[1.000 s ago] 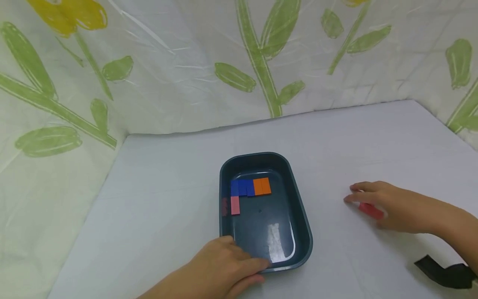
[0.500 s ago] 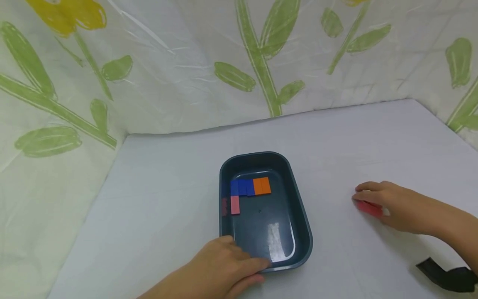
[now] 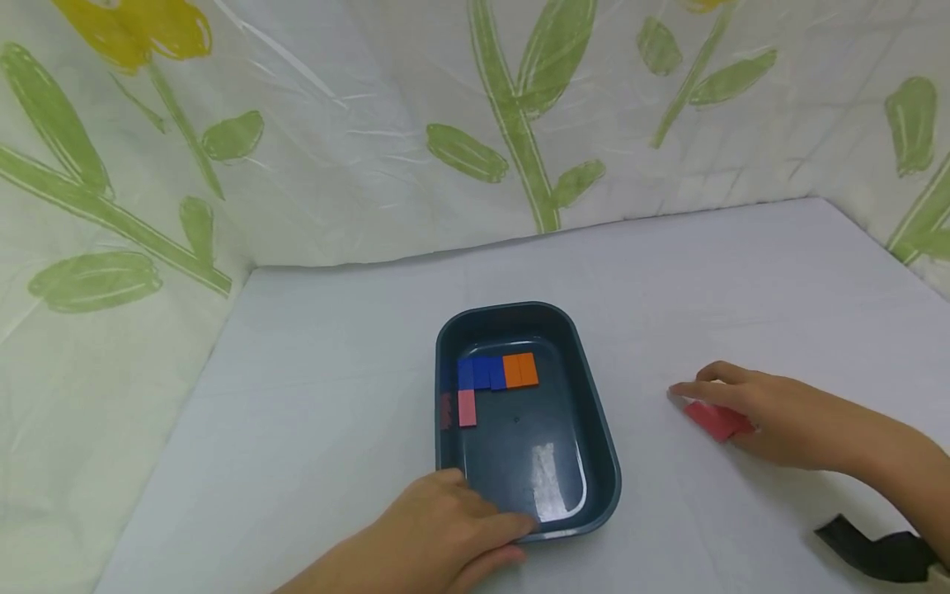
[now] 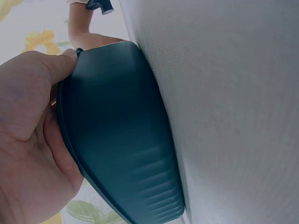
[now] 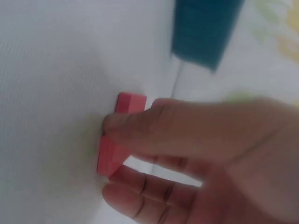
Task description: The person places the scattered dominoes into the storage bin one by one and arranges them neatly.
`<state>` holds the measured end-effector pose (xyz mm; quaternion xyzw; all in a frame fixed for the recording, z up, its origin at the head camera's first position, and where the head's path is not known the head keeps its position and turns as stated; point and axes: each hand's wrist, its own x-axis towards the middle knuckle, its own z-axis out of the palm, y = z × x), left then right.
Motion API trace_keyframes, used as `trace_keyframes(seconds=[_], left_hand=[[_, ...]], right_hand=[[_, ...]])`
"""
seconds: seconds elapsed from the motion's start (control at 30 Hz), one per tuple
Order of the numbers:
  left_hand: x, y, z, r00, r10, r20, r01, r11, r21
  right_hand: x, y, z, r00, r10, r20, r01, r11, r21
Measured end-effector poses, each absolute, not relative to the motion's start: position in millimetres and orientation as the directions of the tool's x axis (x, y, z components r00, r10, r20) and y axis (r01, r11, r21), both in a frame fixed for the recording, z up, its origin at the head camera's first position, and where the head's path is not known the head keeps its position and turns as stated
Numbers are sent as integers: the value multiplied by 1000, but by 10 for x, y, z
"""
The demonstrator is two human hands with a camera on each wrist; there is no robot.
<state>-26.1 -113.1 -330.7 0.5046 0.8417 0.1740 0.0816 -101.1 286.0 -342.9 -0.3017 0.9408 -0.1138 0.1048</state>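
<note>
My left hand (image 3: 438,532) holds the near edge of a dark teal plastic tray (image 3: 552,445); in the left wrist view the thumb (image 4: 63,65) lies over its rim. Inside the tray, blue tiles (image 3: 481,373) and orange tiles (image 3: 521,370) form a row, with one pink tile (image 3: 467,408) below the row's left end. To the right of the tray, my right hand (image 3: 794,417) pinches red blocks (image 3: 716,421) at the white tabletop. The right wrist view shows the thumb across the red blocks (image 5: 114,151), partly hiding them; fingers are behind.
A white-covered table (image 3: 326,396) extends around the tray. A curtain (image 3: 356,181) with painted green leaves and yellow flowers hangs along the back and left. A black strap (image 3: 879,553) hangs by the right forearm.
The right hand has shifted left over the last half second, and the red blocks with it; more of their surface shows. The left hand and tray stay put.
</note>
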Motion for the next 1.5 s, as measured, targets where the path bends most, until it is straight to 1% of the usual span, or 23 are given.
trace_keyframes(seconds=[0.1, 0.27, 0.5, 0.87, 1.03, 1.23, 1.33, 1.5], left_hand=[[-261, -1134, -3305, -474, 879, 43, 826, 428, 368], [-260, -1138, -3309, -471, 881, 53, 831, 422, 363], [-262, -1142, -3313, -470, 881, 48, 832, 425, 357], [-254, -1137, -3309, -475, 878, 53, 829, 426, 363], [-259, -1143, -3310, -478, 878, 37, 821, 432, 373], [-261, -1143, -3309, -474, 880, 39, 825, 428, 370], [-257, -1142, -3305, -476, 879, 36, 823, 431, 370], [-256, -1140, -3307, -478, 878, 42, 823, 430, 370]], right_hand=[[-1003, 2825, -3419, -787, -605, -124, -553, 780, -293], [-1007, 2761, -3428, -778, -621, -98, -577, 767, -281], [-1006, 2694, -3441, -791, -603, -105, -560, 783, -270], [-1013, 2654, -3371, -812, -577, -81, -542, 799, -259], [-1020, 2643, -3335, -801, -593, -84, -547, 781, -301], [-1040, 2633, -3324, -766, -641, -37, -600, 735, -315], [-1045, 2599, -3345, -753, -658, -11, -625, 720, -301], [-1044, 2537, -3394, -739, -674, 17, -657, 715, -240]])
